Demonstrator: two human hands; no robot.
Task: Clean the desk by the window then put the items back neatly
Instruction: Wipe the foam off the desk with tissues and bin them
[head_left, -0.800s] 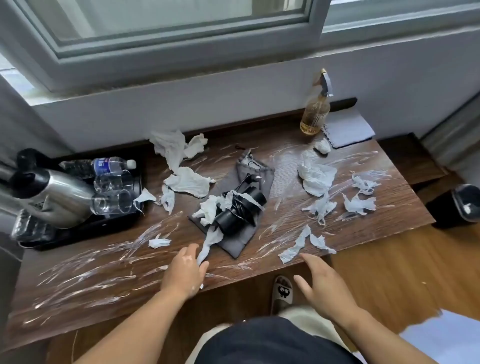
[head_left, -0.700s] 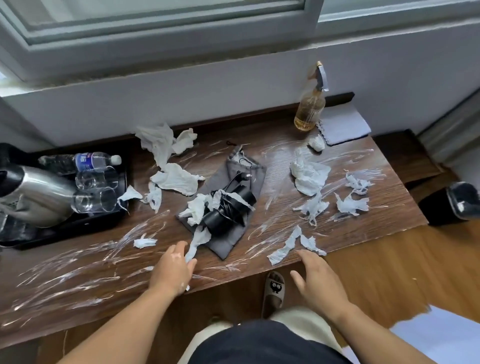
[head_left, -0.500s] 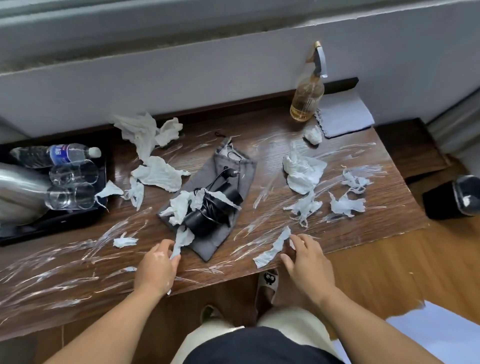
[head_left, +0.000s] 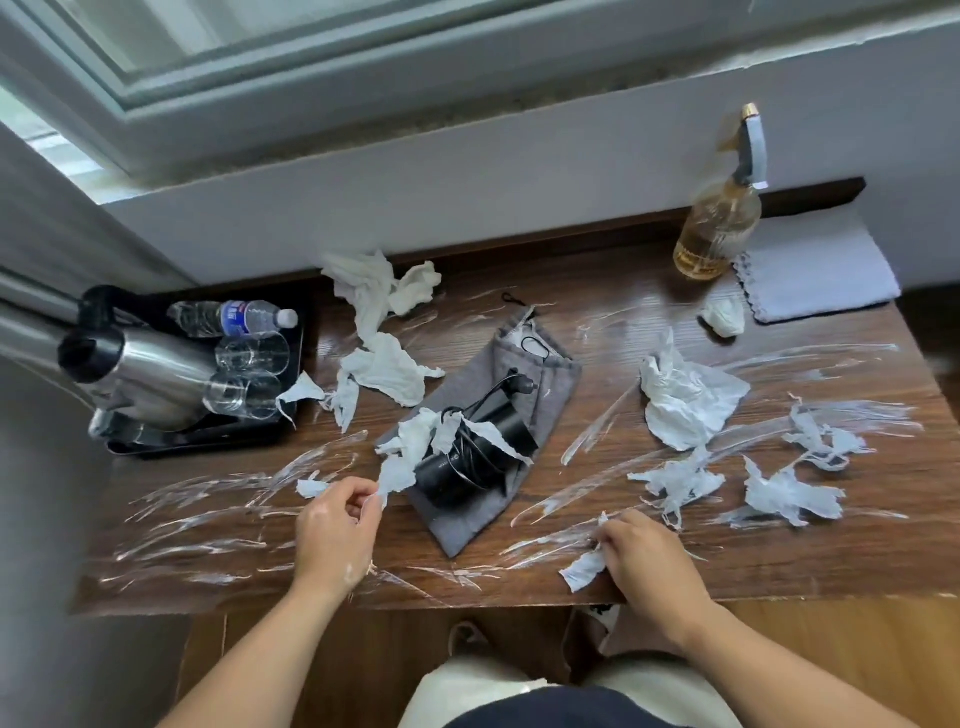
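The brown wooden desk (head_left: 649, 571) is streaked with white smears and strewn with several torn white tissues. My left hand (head_left: 335, 530) pinches the lower end of a tissue strip (head_left: 400, 470) that trails off a black device with a cord (head_left: 467, 457); the device lies on a grey pouch (head_left: 540, 395). At the front edge my right hand (head_left: 641, 558) pinches a tissue scrap (head_left: 584, 569). More crumpled tissues lie at the back (head_left: 374, 286), at the centre left (head_left: 389, 371) and on the right (head_left: 685, 400).
At the left stands a black tray (head_left: 208, 441) with a steel kettle (head_left: 140, 376), a lying water bottle (head_left: 234, 318) and glasses (head_left: 249, 392). A spray bottle with amber liquid (head_left: 719, 228) and a folded blue-grey cloth (head_left: 815, 275) sit at the back right.
Both hands moved forward from the desk's front edge onto tissues. The left took hold of the strip by the device; the right closed on the scrap near the front edge.
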